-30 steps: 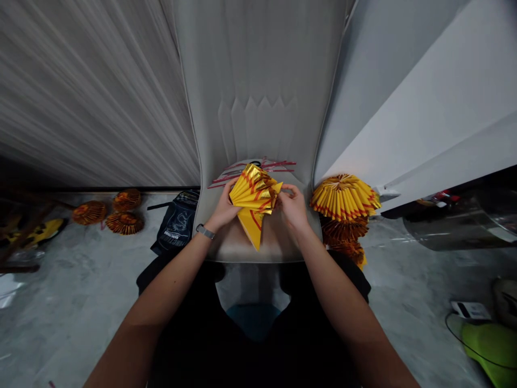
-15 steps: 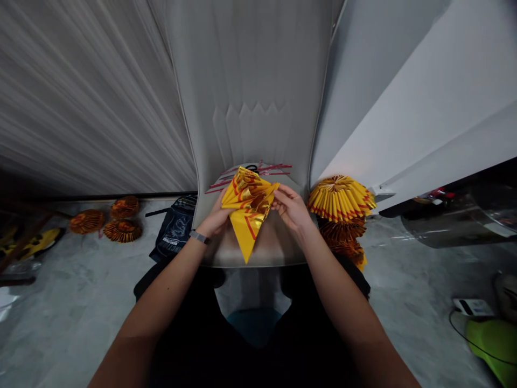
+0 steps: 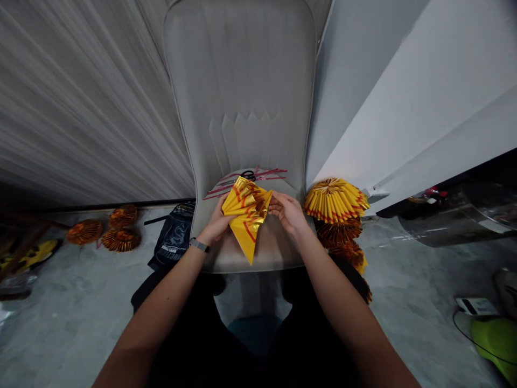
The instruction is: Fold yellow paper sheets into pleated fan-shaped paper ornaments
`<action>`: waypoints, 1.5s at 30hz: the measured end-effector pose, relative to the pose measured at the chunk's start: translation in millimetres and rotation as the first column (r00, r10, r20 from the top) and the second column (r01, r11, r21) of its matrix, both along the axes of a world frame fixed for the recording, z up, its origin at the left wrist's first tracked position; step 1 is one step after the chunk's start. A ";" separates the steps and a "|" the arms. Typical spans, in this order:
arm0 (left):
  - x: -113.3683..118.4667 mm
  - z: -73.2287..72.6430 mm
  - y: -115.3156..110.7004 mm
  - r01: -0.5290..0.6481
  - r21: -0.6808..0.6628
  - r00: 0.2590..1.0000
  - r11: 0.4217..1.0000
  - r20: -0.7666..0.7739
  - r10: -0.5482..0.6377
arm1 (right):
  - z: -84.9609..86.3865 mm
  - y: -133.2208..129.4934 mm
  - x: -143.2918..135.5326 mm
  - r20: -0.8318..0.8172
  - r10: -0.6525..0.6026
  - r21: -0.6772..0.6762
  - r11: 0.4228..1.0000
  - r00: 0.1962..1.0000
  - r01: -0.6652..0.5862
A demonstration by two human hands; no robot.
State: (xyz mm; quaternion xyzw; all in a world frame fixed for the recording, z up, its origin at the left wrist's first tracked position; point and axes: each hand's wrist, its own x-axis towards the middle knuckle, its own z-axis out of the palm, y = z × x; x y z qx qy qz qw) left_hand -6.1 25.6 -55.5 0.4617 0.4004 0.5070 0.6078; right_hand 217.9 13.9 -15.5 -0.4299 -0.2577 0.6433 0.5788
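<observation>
A pleated yellow, gold and red foil paper (image 3: 247, 215) is held above the seat of a grey chair (image 3: 238, 258), with one flat pointed corner hanging down. My left hand (image 3: 218, 222) is closed round its left side, thumb on the folds. At the right edge, my right hand (image 3: 287, 213) pinches the paper between thumb and fingers; the fingertips are partly hidden. Behind the paper on the seat lie black-handled scissors (image 3: 247, 175) and several thin red strips (image 3: 274, 172).
Right of the chair stands a stack of pleated yellow paper rosettes (image 3: 337, 200). Three darker rosettes (image 3: 121, 240) lie on the floor at left, near a black printed bag (image 3: 173, 237). A white wall panel (image 3: 404, 108) rises at right. A green object (image 3: 495, 339) lies at lower right.
The right edge of the paper has turned upward and inward, with my right hand still at it. The view has shifted slightly, showing more of the chair back and the scissors.
</observation>
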 end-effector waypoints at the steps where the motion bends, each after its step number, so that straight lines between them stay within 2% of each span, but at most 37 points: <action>1: 0.5 -1.5 1.7 -0.010 0.062 1.000 0.998 -0.028 0.012 | -2.3 0.8 0.2 0.019 0.013 -0.011 1.000 1.000 -0.013; 4: 0.9 -3.8 4.8 -0.001 0.171 0.995 0.985 -0.099 0.018 | -8.8 2.4 0.5 0.058 0.040 -0.018 0.999 0.998 -0.039; 6: 0.4 -2.4 4.2 0.003 0.169 0.994 0.986 -0.104 0.014 | -12.4 3.5 0.9 0.051 0.050 -0.024 0.998 0.997 -0.049; 8: -0.6 1.4 1.5 0.017 0.097 0.998 0.995 -0.058 -0.011 | -15.0 5.0 1.7 0.029 0.058 -0.042 0.997 0.998 -0.057; 10: -2.5 7.0 -2.6 0.082 -0.048 0.996 0.995 0.022 -0.081 | -16.9 6.8 2.5 0.003 0.054 -0.065 0.996 0.999 -0.054; 13: -5.8 15.5 -8.9 0.232 -0.256 0.969 0.939 0.146 -0.200 | -19.7 9.2 3.3 -0.014 0.051 -0.090 0.995 0.999 -0.052; 15: -7.7 18.8 -11.3 0.277 -0.298 0.955 0.913 0.194 -0.226 | -21.8 10.1 3.1 -0.012 0.061 -0.094 0.994 0.998 -0.062; 19: -9.2 17.9 -11.5 0.266 -0.291 0.955 0.919 0.207 -0.211 | -24.8 10.8 2.0 -0.010 0.072 -0.094 0.993 0.997 -0.073; 25: -3.9 7.5 -8.9 0.195 -0.257 0.969 0.946 0.197 -0.146 | -22.8 11.7 0.6 -0.024 0.072 -0.093 0.993 0.997 -0.074; 31: 6.3 3.6 -8.1 0.040 -0.241 0.986 0.970 0.164 0.000 | -24.0 11.2 -3.1 -0.022 0.059 -0.104 0.993 0.998 -0.062; 36: 2.5 9.2 -9.1 0.129 -0.196 0.979 0.972 0.179 -0.094 | -23.8 10.6 -1.7 -0.026 0.064 -0.094 0.993 0.998 -0.066; 45: -4.8 9.3 -10.4 0.193 -0.196 0.966 0.961 0.211 -0.151 | -19.7 7.0 -2.6 -0.029 0.037 -0.019 0.999 0.999 -0.038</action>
